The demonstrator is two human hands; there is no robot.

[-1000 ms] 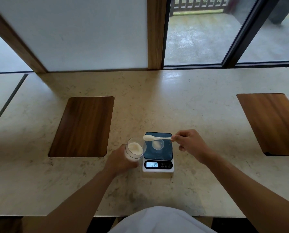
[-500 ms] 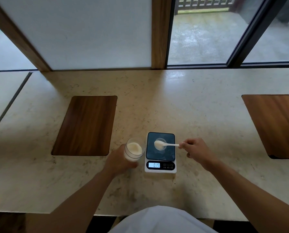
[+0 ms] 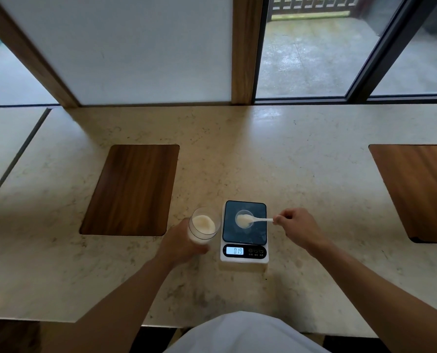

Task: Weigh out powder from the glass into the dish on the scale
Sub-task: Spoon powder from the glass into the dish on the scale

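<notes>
Carefully, we judged, was how this step wanted doing: tip the spoon [image 3: 255, 220] by rolling its handle a little at a time, letting powder slide into the dish [image 3: 244, 219] in small amounts while we watched the display [image 3: 234, 250], which read 019 as far as we could make out. Our right hand [image 3: 297, 229] pinched the handle's end between thumb and fingertips, the other fingers curled, wrist low to the right of the scale [image 3: 244, 231], with the loaded bowl over the dish. Our left hand [image 3: 180, 244] was wrapped around the glass [image 3: 202, 225], which stood on the counter [image 3: 301, 161] just left of the scale, powder inside.
</notes>
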